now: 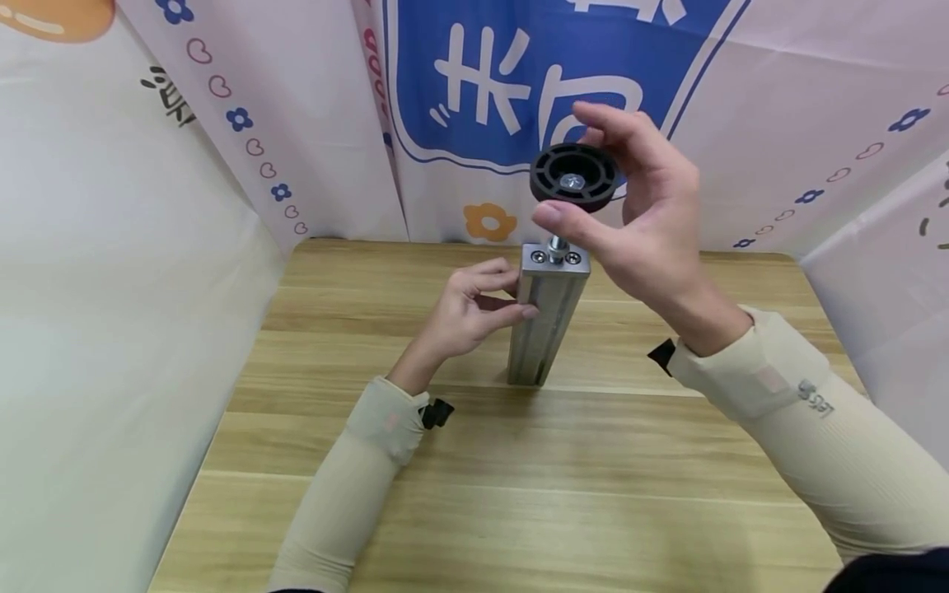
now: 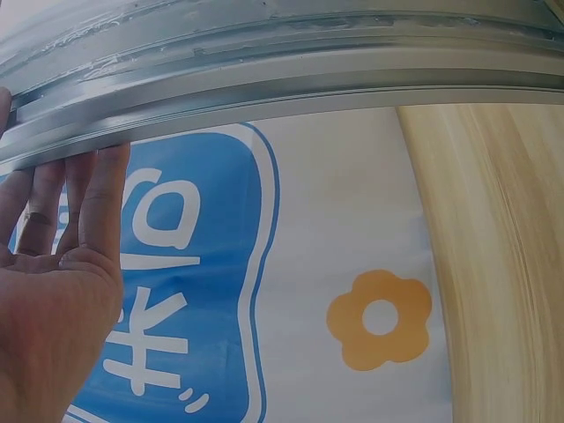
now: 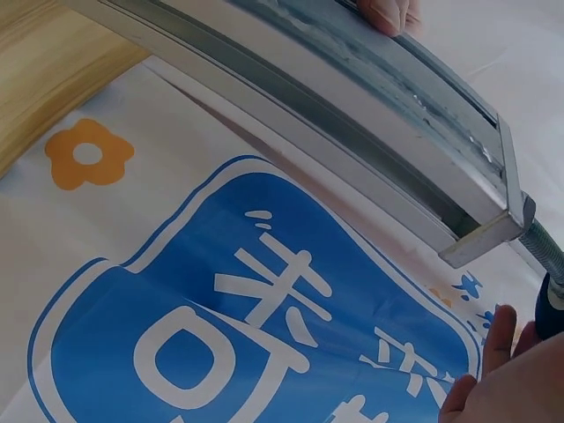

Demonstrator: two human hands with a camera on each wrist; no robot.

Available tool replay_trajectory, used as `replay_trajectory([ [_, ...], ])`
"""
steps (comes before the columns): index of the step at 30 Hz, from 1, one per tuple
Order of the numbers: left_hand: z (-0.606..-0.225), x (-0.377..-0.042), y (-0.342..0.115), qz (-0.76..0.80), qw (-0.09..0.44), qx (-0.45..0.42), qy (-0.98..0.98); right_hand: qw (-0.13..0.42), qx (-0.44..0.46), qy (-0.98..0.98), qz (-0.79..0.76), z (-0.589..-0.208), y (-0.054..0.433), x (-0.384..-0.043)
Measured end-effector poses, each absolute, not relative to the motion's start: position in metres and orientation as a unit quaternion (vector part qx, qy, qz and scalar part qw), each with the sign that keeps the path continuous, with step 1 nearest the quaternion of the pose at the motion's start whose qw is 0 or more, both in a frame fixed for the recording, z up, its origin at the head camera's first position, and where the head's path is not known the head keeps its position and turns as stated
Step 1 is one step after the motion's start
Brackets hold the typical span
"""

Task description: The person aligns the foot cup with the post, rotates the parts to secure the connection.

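Observation:
An upright aluminium profile [image 1: 544, 329] stands on the wooden table, capped by an end plate with two screws. From the plate rises a threaded stem [image 1: 558, 247] carrying a black round levelling foot [image 1: 573, 177], its ribbed underside facing up. My left hand [image 1: 474, 309] grips the profile near its top, thumb on the near face and fingers at the far side. In the left wrist view those fingers [image 2: 101, 194] pass behind the metal. My right hand [image 1: 652, 198] curves round the foot's rim, thumb at the near edge and fingers at the far edge.
The table [image 1: 356, 362] meets a printed cloth [image 1: 334, 148] with a blue sign and an orange flower at its back edge. White cloth walls [image 1: 111, 288] stand at both sides. Small black cameras [image 1: 436, 413] sit on both wrists.

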State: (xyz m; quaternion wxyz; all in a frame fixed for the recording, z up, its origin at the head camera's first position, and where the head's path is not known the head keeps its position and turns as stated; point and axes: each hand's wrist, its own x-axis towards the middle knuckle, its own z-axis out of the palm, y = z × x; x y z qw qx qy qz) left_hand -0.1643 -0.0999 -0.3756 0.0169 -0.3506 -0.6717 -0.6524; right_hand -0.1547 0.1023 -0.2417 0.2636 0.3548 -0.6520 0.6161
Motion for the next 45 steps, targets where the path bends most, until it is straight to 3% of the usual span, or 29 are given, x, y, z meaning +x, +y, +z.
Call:
replay_trajectory([
  [11, -0.3761, -0.1624, -0.0998, -0.659, 0.02, -0.358, -0.661, 0.277, 0.355, -0.695, 0.561, -0.2392, 0.1036, -0.157],
  [29, -0.3751, -0.163, -0.0991, -0.661, 0.016, -0.35, -0.663, 0.169, 0.376, -0.572, 0.709, -0.2387, 0.1074, -0.155],
  [38, -0.3755, -0.1626, -0.1001, -0.661, 0.013, -0.344, -0.666, 0.178, 0.37, -0.574, 0.709, -0.2385, 0.1075, -0.1539],
  [45, -0.3761, -0.1645, -0.0993, -0.657, 0.012, -0.348, -0.669, 0.22, 0.368, -0.595, 0.68, -0.2387, 0.1077, -0.1545],
])
